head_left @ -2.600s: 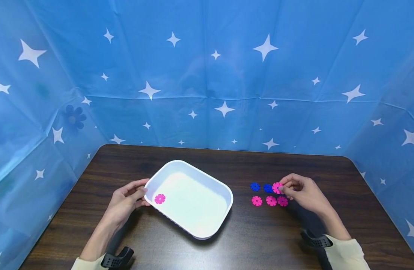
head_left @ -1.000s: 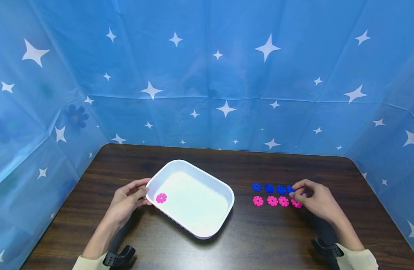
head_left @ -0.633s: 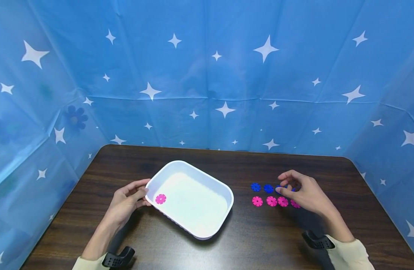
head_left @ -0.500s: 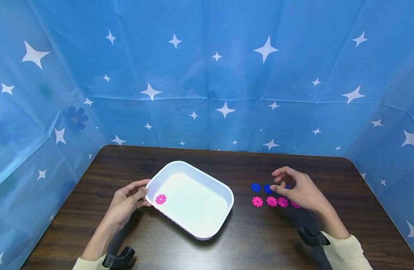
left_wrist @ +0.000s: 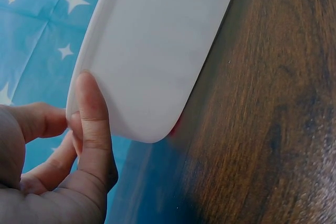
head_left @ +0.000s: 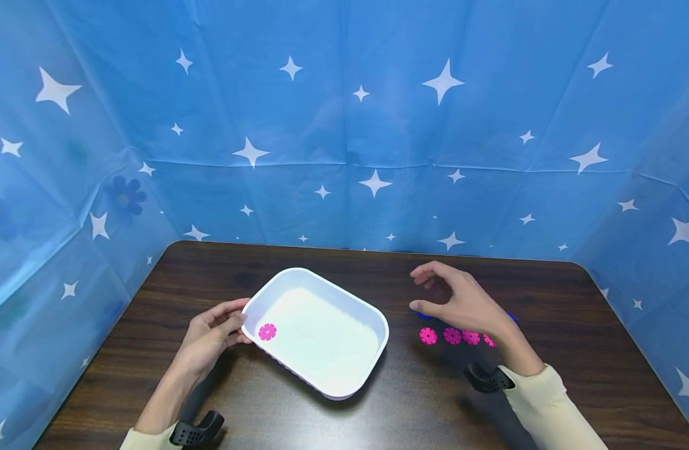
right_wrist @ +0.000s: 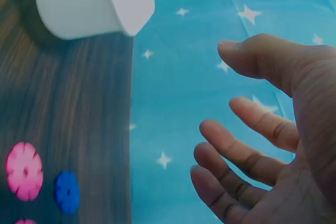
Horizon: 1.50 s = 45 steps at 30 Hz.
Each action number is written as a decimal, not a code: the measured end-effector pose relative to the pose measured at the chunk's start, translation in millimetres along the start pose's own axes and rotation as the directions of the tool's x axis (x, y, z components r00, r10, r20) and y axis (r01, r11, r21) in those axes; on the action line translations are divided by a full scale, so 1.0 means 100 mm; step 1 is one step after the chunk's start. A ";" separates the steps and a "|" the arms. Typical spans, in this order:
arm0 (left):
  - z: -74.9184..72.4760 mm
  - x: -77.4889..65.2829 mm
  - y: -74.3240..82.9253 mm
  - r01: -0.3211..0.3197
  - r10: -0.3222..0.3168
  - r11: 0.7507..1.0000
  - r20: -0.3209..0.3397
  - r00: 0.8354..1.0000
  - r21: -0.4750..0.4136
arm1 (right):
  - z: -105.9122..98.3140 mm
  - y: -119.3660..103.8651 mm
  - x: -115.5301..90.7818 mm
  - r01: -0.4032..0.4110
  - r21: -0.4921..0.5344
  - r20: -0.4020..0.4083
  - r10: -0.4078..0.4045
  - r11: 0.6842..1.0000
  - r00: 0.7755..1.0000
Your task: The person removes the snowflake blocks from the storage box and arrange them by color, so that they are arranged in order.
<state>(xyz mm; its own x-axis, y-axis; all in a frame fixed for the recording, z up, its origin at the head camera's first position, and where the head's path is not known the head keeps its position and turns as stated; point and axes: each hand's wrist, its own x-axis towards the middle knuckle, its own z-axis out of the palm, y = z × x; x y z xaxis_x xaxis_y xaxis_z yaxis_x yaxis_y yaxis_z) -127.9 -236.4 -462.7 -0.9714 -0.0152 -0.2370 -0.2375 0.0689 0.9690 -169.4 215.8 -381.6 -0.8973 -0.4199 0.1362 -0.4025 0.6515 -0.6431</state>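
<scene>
A white plastic basin (head_left: pixel 322 331) stands on the table with one pink notched disc (head_left: pixel 267 332) lying in its left corner. My left hand (head_left: pixel 209 334) pinches the basin's left rim, the thumb on the outer wall in the left wrist view. My right hand (head_left: pixel 462 300) hovers over the loose discs, fingers spread and holding nothing. Below it runs a row of pink notched discs (head_left: pixel 452 335). Behind them lies a row of blue notched discs, mostly hidden by my right hand; one blue disc (right_wrist: pixel 67 192) shows whole in the right wrist view.
The dark wood table (head_left: pixel 378 419) ends at a far edge, against a blue sheet (head_left: pixel 344 125) with white stars. Black bands (head_left: pixel 197 430) sit on both wrists.
My right hand laid a pink disc and blue discs into the two rows, then let go. It has since lifted and moved left towards the basin. The left hand stays put.
</scene>
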 end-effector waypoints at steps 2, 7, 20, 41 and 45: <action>0.00 0.00 0.00 -0.001 0.001 1.000 -0.001 1.000 0.001 | 0.03 -0.06 0.06 0.020 0.005 0.009 -0.020 1.000 1.000; 0.00 0.00 0.01 -0.003 0.003 1.000 -0.001 1.000 0.002 | 0.12 -0.20 0.20 0.062 0.017 0.038 -0.062 0.998 0.997; 0.00 -0.01 0.01 0.004 -0.004 1.000 0.000 1.000 0.001 | 0.39 -0.50 0.55 0.119 -0.013 0.121 -0.117 0.993 0.986; 0.00 0.00 0.01 0.002 -0.002 1.000 -0.002 1.000 -0.007 | 0.76 -0.83 0.98 0.218 0.064 0.300 -0.227 0.974 0.926; 0.01 0.00 0.01 0.006 -0.006 1.000 0.001 1.000 -0.020 | 0.86 -0.87 1.07 0.236 0.100 0.331 -0.256 0.966 0.908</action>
<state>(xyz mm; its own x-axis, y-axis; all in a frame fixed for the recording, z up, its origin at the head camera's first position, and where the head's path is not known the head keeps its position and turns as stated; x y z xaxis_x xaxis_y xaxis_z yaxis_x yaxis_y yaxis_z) -128.5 -235.9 -462.1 -0.9701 -0.0144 -0.2424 -0.2429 0.0493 0.9688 -215.0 59.7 -376.2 -0.6514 -0.7578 0.0388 -0.5830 0.4672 -0.6647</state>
